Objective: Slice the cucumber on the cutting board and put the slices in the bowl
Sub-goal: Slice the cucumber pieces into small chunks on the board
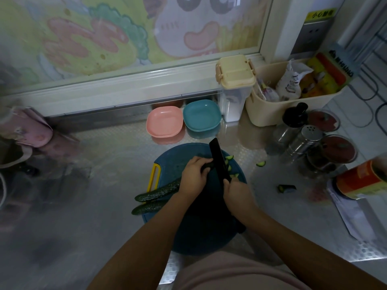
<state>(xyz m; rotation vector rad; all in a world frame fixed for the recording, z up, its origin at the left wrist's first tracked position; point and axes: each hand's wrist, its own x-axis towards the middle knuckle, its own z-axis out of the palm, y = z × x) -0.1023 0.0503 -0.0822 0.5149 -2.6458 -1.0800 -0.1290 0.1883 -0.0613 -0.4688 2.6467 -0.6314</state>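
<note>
**Cucumber on Board, Knife Held at the Cut End**

Round dark-blue cutting board [194, 233] with yellow handle slot, flat on a patterned metal counter [100, 185]. Across its left part, two long cucumber halves [155, 195] lying side by side, stem ends overhanging the board's left edge, right ends hidden under the left hand [193, 174].

Left hand: fingers curled closed over the cucumber's right end, knuckles just beside the blade.

Right hand [237, 192]: fingers wrapped tight around the handle of a black knife [218, 162] (blade pointing away from the body, tilted slightly left). Whether the blade edge touches the cucumber cannot be told.

Cut cucumber slices [230, 168] lying on the board immediately right of the blade. Two stray pieces off the board on the counter to the right: one [261, 163] near the board's edge, another [285, 188] farther out.

Behind the board, near the wall: pink bowl [164, 124] and teal bowl [202, 115], side by side, touching or nearly so. No slices visible inside either.

Right of the board: glass jars and a metal-topped shaker [306, 141], well apart from the bowls.
</note>
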